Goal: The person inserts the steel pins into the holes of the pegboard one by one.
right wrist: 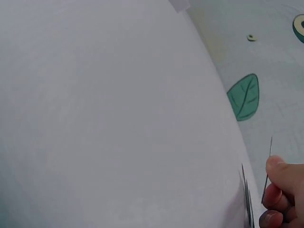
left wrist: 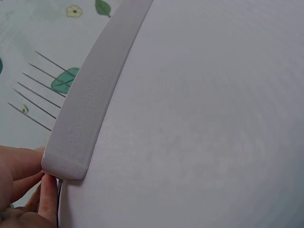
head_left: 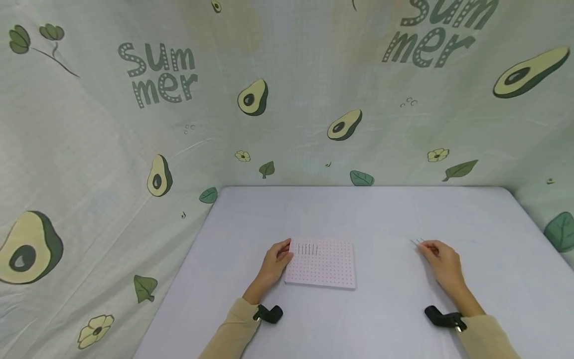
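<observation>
A pale pink pegboard (head_left: 332, 267) dotted with a grid of holes lies on the table. Several thin metal needles (head_left: 308, 249) stand in a row at its far left part; the left wrist view shows these needles (left wrist: 40, 92) rising from the board's top beside its pale side wall (left wrist: 88, 104). My left hand (head_left: 272, 263) grips the board's left edge, with fingers at the corner. To the right of the board, my right hand (head_left: 443, 260) pinches one needle (right wrist: 264, 190) between thumb and fingers. More loose needles (right wrist: 248, 202) lie on the table right beside that hand.
The white tabletop (head_left: 381, 319) extends around the board and both hands. Behind it and at the left hangs a pale cloth (head_left: 296, 144) printed with avocados and leaves. A black wrist camera (head_left: 269, 314) is strapped to each wrist.
</observation>
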Demonstrator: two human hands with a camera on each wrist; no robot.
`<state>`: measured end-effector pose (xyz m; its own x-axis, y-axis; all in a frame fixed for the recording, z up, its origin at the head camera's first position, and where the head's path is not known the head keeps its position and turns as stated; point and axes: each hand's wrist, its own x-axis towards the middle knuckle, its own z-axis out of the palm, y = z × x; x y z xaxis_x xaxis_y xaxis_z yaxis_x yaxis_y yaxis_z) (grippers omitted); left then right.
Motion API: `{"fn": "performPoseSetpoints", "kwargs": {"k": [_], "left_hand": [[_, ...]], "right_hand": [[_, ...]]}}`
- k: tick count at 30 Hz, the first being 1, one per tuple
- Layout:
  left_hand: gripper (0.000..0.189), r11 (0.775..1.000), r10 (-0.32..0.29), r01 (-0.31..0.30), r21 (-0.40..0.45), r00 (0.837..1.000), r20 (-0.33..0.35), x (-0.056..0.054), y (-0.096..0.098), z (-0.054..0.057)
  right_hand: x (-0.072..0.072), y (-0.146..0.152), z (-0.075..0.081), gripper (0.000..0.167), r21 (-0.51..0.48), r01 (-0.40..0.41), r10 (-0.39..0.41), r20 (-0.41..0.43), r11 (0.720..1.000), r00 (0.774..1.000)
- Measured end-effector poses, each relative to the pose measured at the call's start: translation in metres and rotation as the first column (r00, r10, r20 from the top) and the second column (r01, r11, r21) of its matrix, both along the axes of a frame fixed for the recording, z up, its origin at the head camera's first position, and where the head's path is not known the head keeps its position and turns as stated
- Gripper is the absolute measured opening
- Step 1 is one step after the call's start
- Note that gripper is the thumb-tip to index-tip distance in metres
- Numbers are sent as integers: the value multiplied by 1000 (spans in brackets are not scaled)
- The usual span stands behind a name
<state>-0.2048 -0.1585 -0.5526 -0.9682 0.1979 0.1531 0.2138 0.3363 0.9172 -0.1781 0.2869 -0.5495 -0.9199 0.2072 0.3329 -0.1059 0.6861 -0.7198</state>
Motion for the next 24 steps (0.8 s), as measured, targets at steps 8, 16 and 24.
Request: {"fn": "performPoseSetpoints", "kwargs": {"k": [8,16,24], "left_hand": [[44,1000,9,-9,0,1000,-4,4,4,13],[43,1000,-9,9,3,1000,2,17,8,39],[44,1000,-30,30,3,1000,2,17,7,39]], "right_hand": [[-3,-5,6,23,-60,-18,17,-24,998,1000],[-4,-13,8,21,-109,-97,90,-67,989,994],[-5,-25,13,19,-142,-144,128,-114,979,985]]}}
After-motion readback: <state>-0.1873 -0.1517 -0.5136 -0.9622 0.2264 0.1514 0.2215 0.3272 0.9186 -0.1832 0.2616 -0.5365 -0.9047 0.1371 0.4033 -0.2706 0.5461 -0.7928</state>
